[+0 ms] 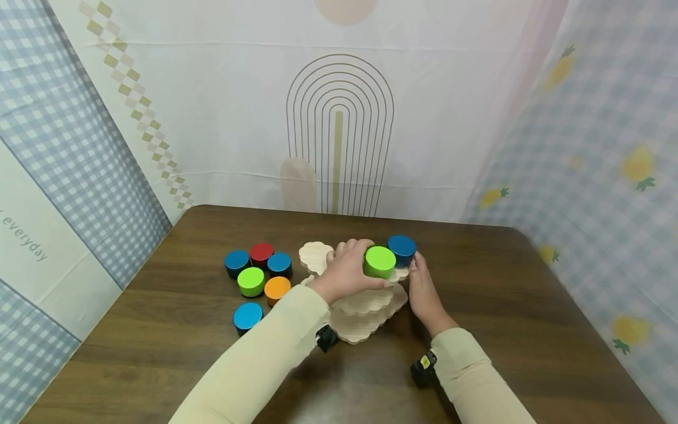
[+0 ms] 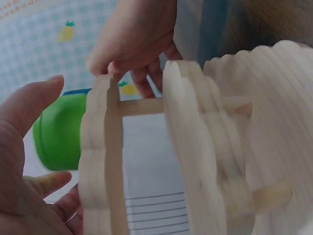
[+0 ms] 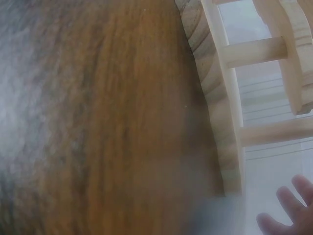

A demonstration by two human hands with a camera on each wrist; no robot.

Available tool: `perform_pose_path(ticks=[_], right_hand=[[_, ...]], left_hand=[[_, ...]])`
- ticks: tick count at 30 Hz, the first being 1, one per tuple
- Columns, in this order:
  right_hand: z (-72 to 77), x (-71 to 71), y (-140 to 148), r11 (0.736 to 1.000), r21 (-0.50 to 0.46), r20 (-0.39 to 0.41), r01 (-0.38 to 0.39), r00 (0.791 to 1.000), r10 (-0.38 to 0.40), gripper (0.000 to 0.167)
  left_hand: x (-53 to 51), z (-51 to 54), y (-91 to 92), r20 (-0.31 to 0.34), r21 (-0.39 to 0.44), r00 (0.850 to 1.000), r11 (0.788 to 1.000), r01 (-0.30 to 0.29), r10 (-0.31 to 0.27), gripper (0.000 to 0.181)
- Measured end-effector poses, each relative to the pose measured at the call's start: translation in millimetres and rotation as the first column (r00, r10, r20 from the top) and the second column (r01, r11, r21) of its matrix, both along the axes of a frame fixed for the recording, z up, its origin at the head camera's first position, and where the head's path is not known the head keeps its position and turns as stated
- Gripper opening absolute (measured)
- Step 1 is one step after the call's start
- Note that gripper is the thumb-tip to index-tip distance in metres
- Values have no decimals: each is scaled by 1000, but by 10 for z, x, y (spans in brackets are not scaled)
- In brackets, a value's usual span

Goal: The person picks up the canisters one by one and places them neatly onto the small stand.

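A wooden stand with scalloped tiers (image 1: 356,327) rises at the table's middle; the left wrist view shows its top tier (image 2: 95,161) side-on. On that tier stand a green cylinder (image 1: 379,262) and, beside it to the right, a dark blue cylinder (image 1: 402,249). My left hand (image 1: 349,272) is around the green cylinder (image 2: 61,132), thumb and fingers spread on opposite sides with slight gaps visible in the left wrist view. At the stand's right side, my right hand (image 1: 426,297) is upright, its fingertips at the top tier's edge near the dark blue cylinder.
Left of the stand, several cylinders stand on the brown table (image 1: 492,282): red (image 1: 262,254), green (image 1: 251,281), orange (image 1: 278,290) and several blue, one nearer the front (image 1: 248,317). A small scalloped wooden piece (image 1: 315,257) shows behind my left hand. Patterned cloths hang around the table.
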State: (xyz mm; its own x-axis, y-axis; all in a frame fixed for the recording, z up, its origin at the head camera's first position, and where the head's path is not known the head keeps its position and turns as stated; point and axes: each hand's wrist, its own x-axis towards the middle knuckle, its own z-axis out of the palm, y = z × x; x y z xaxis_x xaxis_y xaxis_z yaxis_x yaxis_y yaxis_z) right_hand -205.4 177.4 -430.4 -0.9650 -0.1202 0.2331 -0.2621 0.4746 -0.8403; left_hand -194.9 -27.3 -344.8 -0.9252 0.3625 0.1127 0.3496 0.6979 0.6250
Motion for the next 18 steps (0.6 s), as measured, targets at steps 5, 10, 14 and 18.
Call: perform_pose_path(ticks=[5, 10, 14, 18], right_hand=[[-1, -8, -10, 1000, -1, -38, -5, 999, 5, 52], [8, -8, -13, 1000, 9, -46, 1, 999, 0, 51], [9, -5, -15, 1000, 3, -35, -3, 999, 3, 50], [10, 6, -16, 1000, -13, -3, -4, 1000, 4, 50]], left_hand=[[69, 3, -163, -46, 72, 999, 997, -22, 25, 89], [130, -28, -362, -106, 166, 994, 986, -17, 35, 85], [201, -52, -512, -166, 186, 985, 983, -11, 42, 84], [270, -111, -646, -206, 190, 977, 982, -17, 57, 84]])
